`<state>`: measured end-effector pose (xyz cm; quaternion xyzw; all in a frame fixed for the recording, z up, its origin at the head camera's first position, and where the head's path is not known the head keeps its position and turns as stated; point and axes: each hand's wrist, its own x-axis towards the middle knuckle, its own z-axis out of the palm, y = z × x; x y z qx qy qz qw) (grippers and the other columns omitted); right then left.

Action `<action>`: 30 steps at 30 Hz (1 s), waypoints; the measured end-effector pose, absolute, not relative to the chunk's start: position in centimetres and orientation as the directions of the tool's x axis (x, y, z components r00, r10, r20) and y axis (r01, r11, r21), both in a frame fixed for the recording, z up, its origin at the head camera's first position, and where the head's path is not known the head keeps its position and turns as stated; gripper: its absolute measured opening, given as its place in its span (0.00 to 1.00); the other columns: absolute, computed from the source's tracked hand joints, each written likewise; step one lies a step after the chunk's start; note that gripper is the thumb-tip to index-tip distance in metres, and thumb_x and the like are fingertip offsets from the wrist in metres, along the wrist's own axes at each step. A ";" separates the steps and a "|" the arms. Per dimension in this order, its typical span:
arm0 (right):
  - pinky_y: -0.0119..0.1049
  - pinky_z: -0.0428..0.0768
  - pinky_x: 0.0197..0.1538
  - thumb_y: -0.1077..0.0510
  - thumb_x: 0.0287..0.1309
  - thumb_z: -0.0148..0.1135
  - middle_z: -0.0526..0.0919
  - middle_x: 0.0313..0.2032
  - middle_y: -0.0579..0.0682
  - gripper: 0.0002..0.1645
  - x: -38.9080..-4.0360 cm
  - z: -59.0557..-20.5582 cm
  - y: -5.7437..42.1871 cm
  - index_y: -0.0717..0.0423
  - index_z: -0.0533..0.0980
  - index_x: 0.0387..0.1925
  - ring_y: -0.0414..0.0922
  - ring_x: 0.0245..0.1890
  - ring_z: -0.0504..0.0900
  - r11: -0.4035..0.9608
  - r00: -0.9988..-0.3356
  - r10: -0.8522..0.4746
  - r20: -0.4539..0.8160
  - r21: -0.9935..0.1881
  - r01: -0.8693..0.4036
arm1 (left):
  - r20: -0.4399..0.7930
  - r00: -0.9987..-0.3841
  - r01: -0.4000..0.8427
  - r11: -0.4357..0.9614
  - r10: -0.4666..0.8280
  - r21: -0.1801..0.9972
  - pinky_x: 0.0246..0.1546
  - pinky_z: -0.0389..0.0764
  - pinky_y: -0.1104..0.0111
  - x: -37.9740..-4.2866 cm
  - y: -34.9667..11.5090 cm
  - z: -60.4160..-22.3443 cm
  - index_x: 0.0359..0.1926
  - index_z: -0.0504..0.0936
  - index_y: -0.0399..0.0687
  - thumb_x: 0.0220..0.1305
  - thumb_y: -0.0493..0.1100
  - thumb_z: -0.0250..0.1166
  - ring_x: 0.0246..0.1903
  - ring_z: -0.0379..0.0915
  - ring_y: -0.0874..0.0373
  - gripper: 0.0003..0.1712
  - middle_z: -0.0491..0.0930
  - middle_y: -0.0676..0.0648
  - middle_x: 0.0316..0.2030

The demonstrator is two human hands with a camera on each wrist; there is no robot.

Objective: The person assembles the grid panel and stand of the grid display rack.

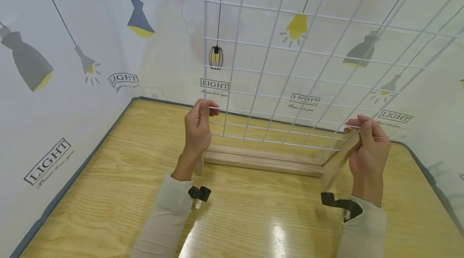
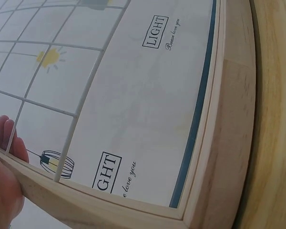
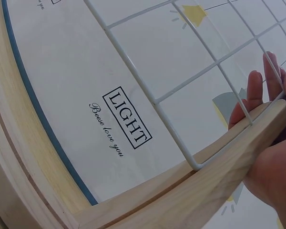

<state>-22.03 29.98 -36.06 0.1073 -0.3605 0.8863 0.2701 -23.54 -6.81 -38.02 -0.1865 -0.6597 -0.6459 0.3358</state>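
Note:
My left hand (image 1: 198, 127) pinches the left edge of a white wire grid panel (image 1: 265, 141) between thumb and fingers. At the panel's right edge, my right hand (image 1: 367, 145) grips the wire beside the top of an upright wooden side piece (image 1: 340, 161). The panel leans up and away, its lower edge above a grooved wooden rail (image 1: 262, 162). In the right wrist view, the panel's lower corner (image 3: 196, 167) lies along the grooved side piece (image 3: 248, 157). The left wrist view has the panel's edge wire (image 2: 76, 114) meeting the other side piece (image 2: 62, 198), with fingers behind the grid.
The wooden frame stands on a wood-grain table (image 1: 119, 193) with a dark blue back edge (image 1: 139, 98). Behind it hangs a white wall covering (image 1: 170, 64) printed with lamps and "LIGHT" labels. Black camera mounts (image 1: 200, 193) sit on both sleeves.

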 end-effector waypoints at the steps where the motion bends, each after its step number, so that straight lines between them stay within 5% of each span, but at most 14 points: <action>1: 0.41 0.85 0.33 0.69 0.60 0.61 0.84 0.25 0.68 0.14 -22.1 -36.1 30.0 0.84 0.75 0.37 0.56 0.28 0.86 -0.593 -0.831 0.401 0.386 -0.582 -0.556 | 0.685 -0.703 0.681 0.098 -0.190 0.726 0.40 0.79 0.72 -23.6 -6.8 -38.0 0.37 0.76 0.25 0.80 0.38 0.41 0.33 0.77 0.63 0.22 0.79 0.31 0.32; 17: 0.41 0.85 0.32 0.68 0.60 0.61 0.84 0.25 0.67 0.14 -22.2 -36.2 30.0 0.82 0.76 0.37 0.55 0.28 0.86 -0.584 -0.830 0.395 0.394 -0.589 -0.558 | 0.670 -0.718 0.665 0.096 -0.191 0.741 0.41 0.79 0.71 -23.7 -6.9 -38.2 0.36 0.76 0.26 0.79 0.34 0.40 0.33 0.76 0.63 0.20 0.79 0.32 0.33; 26: 0.40 0.85 0.33 0.68 0.59 0.61 0.85 0.26 0.66 0.13 -22.2 -36.1 30.0 0.81 0.77 0.36 0.54 0.28 0.86 -0.579 -0.828 0.395 0.398 -0.592 -0.561 | 0.681 -0.707 0.682 0.071 -0.191 0.728 0.40 0.79 0.70 -23.8 -6.8 -38.1 0.36 0.75 0.24 0.79 0.34 0.41 0.33 0.76 0.44 0.20 0.78 0.32 0.31; 30: 0.40 0.85 0.35 0.68 0.59 0.61 0.85 0.26 0.66 0.13 -22.1 -36.1 30.0 0.81 0.78 0.36 0.54 0.27 0.86 -0.586 -0.827 0.389 0.405 -0.584 -0.562 | 0.683 -0.705 0.684 0.068 -0.191 0.726 0.41 0.79 0.73 -23.7 -6.8 -38.0 0.35 0.75 0.24 0.79 0.35 0.41 0.33 0.76 0.44 0.20 0.78 0.32 0.31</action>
